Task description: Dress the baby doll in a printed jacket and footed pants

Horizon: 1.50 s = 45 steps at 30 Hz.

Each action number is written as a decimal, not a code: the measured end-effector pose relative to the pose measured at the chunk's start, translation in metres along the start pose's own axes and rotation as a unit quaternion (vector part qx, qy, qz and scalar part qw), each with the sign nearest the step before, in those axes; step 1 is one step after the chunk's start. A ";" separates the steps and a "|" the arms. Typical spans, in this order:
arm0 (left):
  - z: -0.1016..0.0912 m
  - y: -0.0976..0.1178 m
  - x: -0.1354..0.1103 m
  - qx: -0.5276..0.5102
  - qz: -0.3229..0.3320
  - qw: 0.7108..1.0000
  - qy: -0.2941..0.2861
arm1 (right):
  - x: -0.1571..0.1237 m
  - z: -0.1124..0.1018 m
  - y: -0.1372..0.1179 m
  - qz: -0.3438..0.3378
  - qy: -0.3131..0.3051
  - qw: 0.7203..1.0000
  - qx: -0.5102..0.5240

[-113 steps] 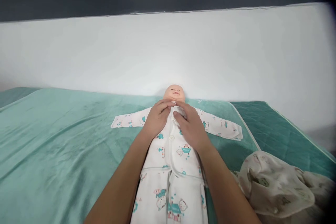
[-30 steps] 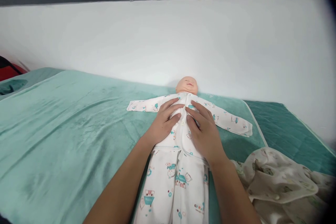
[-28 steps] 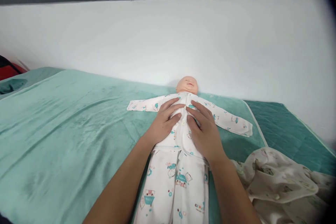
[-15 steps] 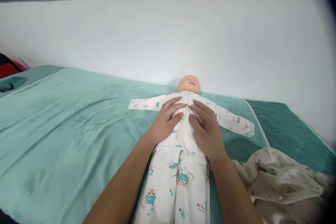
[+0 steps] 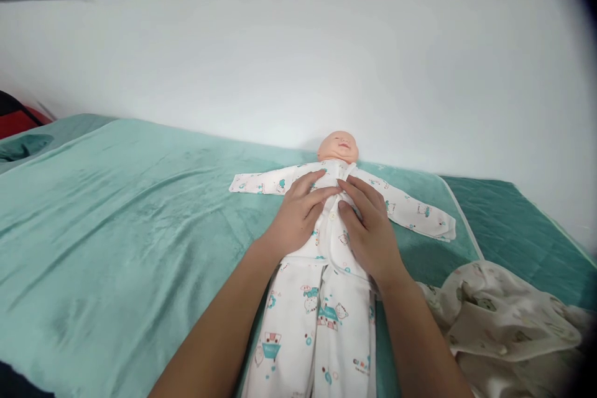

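A baby doll (image 5: 337,147) lies on its back, dressed in a white printed baby jacket (image 5: 321,247) and matching trousers (image 5: 291,323). Both sleeves stretch out sideways. At the upper chest, my left hand (image 5: 301,208) has its fingertips on the jacket's front edge, the thumb partly tucked beneath. My right hand (image 5: 368,217) pinches the same front opening from the other side, fingers bent and almost meeting the left index finger. A small pale button (image 5: 333,216) shows just below the fingertips. What exactly lies between the fingertips is hidden.
A light green blanket (image 5: 116,230) covers the surface, with a darker green quilted cloth (image 5: 513,217) at right. Crumpled printed baby clothing (image 5: 504,311) lies by my right forearm. A white wall (image 5: 233,68) rises behind the doll's head. Something red and black (image 5: 18,115) stands far left.
My left thumb has drawn under the fingers, and my right fingertips have closed in at the jacket's front edge. The view has shifted slightly; the doll lies as before.
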State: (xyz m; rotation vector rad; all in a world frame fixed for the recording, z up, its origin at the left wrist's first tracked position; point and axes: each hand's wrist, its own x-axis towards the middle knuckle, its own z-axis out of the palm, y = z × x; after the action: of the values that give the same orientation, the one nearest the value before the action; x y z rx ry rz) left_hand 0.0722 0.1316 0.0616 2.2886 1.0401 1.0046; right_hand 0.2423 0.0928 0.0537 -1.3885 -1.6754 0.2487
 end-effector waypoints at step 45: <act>-0.015 0.007 0.000 -0.156 -0.043 0.984 -0.070 | 0.003 -0.022 0.006 0.052 -0.107 0.981 0.157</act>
State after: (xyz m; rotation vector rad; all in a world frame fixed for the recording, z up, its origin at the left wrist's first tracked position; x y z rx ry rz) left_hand 0.0643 0.1288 0.0761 2.0090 0.8501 0.8872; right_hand 0.2631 0.0888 0.0633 -1.2437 -1.6517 0.7124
